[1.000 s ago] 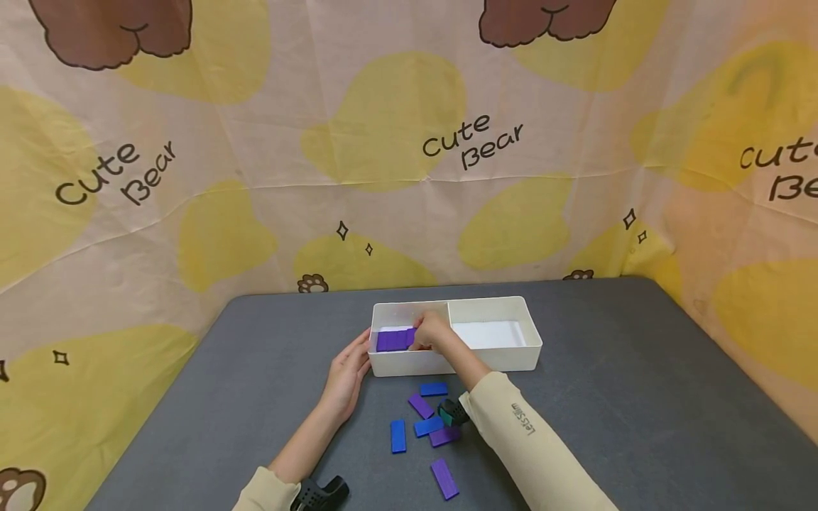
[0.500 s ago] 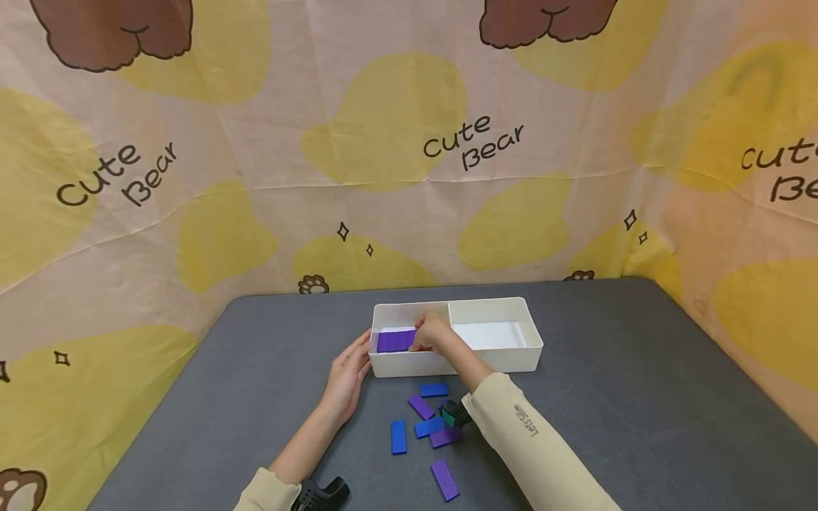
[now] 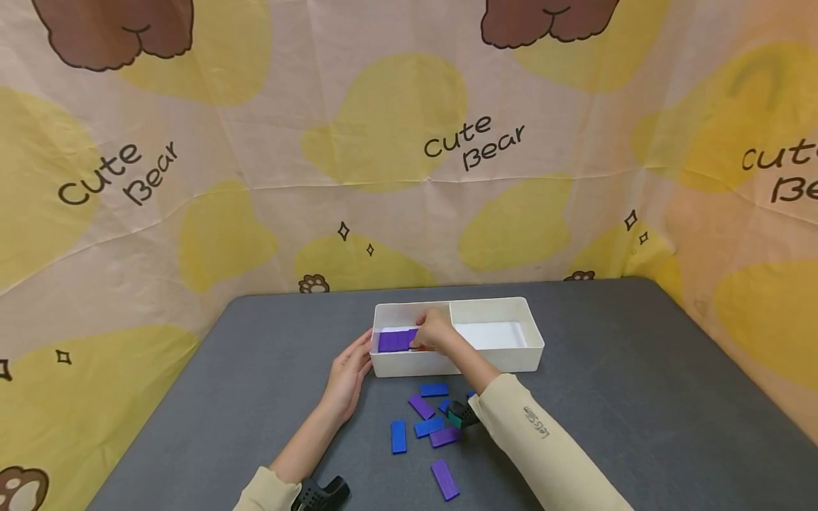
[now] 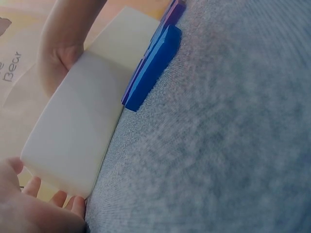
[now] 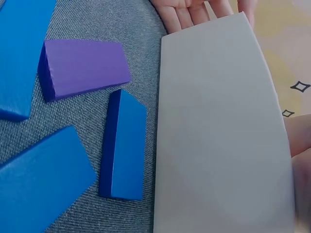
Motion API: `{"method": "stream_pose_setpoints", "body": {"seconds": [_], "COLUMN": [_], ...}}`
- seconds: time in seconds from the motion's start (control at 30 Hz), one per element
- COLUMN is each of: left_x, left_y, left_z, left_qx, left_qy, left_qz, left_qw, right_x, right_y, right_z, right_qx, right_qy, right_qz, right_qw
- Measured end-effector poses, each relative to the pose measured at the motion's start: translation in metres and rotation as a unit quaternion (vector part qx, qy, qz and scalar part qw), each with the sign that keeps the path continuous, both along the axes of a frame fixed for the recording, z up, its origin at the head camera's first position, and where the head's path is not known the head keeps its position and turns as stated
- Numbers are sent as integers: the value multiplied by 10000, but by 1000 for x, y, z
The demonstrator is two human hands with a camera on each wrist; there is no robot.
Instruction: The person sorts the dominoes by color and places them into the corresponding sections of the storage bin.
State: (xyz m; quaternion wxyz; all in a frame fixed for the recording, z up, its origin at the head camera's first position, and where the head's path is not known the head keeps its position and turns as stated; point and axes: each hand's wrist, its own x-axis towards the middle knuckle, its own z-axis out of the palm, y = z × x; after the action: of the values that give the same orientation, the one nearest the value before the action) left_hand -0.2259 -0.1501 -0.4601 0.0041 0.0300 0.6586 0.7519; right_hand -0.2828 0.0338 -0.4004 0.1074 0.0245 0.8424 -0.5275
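Peach cloth: "cute Bear"; left hand extended, touching box; right hand: grip unclear.

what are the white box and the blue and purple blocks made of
White box: probably plastic, smooth and semi-matte, with thin walls and rounded corners. Blue blocks and purple blocks: perhaps painted wood, possibly plastic; evenly coloured faces with a soft sheen leave it open.
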Motion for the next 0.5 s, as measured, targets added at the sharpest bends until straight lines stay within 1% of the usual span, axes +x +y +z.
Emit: {"method": "stream_pose_setpoints", "body": {"seconds": [0.13, 0.23, 0.5], "left_x": [0, 0, 0], "left_y": [1, 1, 1], "left_z": [0, 0, 1], "left_qx": [-1, 18, -7], "left_qy": [2, -11, -23], "left_qz": [-21, -9, -21], "left_qw": [10000, 10000, 10000], "right_x": [2, 2, 8], "right_y": [3, 5, 10], "right_z": [2, 5, 14], "right_qx": [48, 176, 280], "right_qy": [72, 182, 350], "right_qz": [122, 238, 415], "right_qw": [9999, 9994, 9981]}}
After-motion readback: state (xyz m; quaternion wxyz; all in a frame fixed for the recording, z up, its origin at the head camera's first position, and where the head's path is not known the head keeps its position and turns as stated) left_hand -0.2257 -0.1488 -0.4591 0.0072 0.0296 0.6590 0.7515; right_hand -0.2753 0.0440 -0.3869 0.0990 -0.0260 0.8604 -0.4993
